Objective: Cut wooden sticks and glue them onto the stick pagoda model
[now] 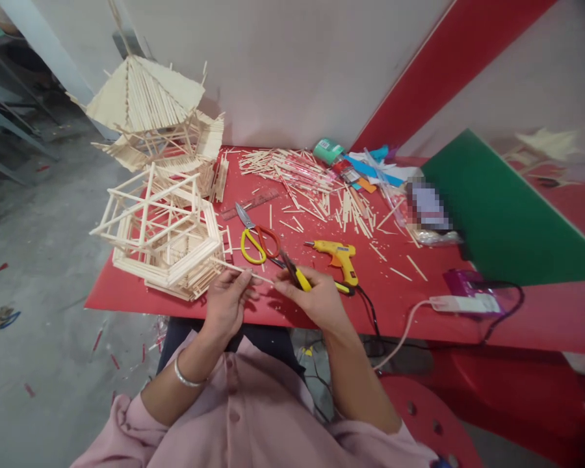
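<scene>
My left hand (227, 299) pinches a thin wooden stick (238, 269) that runs left toward a hexagonal stick frame (163, 237) at the red table's front left. My right hand (314, 299) grips a yellow-handled cutter (295, 273), its dark jaws at the stick's right end. Both hands hover just above the front edge of the red table (400, 305). Behind the frame stands a taller stick house with a peaked roof (151, 110).
Yellow and red scissors (256, 239) and a yellow glue gun (338, 257) lie just beyond my hands. A heap of loose sticks (302, 185) covers the table's back. A white power strip (463, 303), a purple box (461, 281) and a green board (507, 214) sit right.
</scene>
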